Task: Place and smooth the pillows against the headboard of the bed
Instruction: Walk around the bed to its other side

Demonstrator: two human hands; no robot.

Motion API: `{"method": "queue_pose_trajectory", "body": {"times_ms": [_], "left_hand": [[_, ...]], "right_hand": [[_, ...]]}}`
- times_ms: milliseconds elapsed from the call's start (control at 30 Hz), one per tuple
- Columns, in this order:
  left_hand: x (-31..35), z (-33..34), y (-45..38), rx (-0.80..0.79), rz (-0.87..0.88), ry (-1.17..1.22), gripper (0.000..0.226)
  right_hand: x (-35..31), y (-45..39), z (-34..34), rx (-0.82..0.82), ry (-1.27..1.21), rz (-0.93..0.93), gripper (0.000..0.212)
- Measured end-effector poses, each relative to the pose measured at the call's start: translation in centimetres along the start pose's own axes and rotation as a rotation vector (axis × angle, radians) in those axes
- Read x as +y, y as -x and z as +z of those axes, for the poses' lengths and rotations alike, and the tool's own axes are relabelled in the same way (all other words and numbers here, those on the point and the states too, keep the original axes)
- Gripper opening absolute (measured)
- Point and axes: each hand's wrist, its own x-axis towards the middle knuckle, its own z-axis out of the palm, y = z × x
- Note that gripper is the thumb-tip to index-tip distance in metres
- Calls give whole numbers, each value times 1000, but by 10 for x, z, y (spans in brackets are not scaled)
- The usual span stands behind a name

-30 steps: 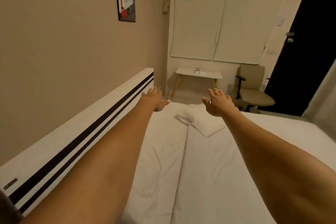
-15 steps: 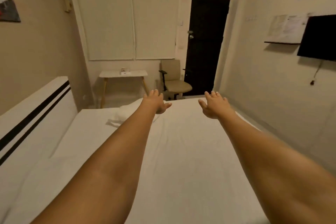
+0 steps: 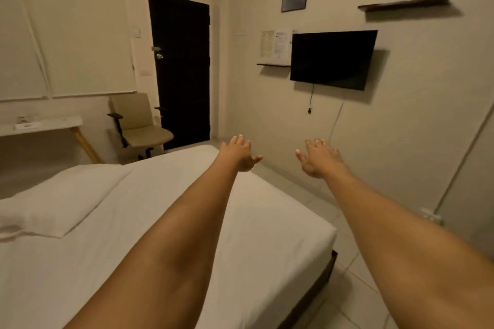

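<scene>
A white pillow (image 3: 61, 197) lies flat on the white bed (image 3: 262, 232) at the left of the head view. The headboard is out of sight. Both my arms stretch forward over the bed's foot corner. My left hand (image 3: 239, 153) is open, palm down, fingers spread, holding nothing. My right hand (image 3: 319, 157) is also open and holds nothing, out past the bed's edge over the floor. Both hands are far from the pillow, to its right.
A beige office chair (image 3: 139, 125) and a small white table (image 3: 40, 125) stand beyond the bed. A black door (image 3: 181, 69) is behind the chair. A television (image 3: 331, 59) hangs on the right wall. Tiled floor (image 3: 355, 262) runs along the bed's right side.
The view has swung right, away from the headboard, toward the door and television wall. Both arms stay outstretched with open hands and swung along with it, off the pillow.
</scene>
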Motion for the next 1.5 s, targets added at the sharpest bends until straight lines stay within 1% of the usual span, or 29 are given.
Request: {"method": "queue_pose_trajectory", "body": {"times_ms": [167,400,533,767,900,1100,1300,1500], "left_hand": [[97,3,-59,-11,171,-5,74],[203,4,-152,-18,346,-19,73],[247,5,-216,-16,420,-20,73],[310,6,-335,-27,497,-62,73],[354,19,-386,-47,548,-83,73],[419,45,-460,-55,553,-114,74],[495,58,-541,-46,489,-72,74],[569,61,-615,-45,431,-30,74]], "right_hand": [[99,-18,-1,-9,6,139,64],[203,-66,3,4,-1,289,64],[247,-114,6,19,11,349,64],[321,-198,13,28,-4,465,65],[370,-236,24,14,1,516,65],[445,-297,42,0,-8,535,65],[535,-372,54,12,-10,500,65],[616,-445,69,-57,-15,451,64]]}}
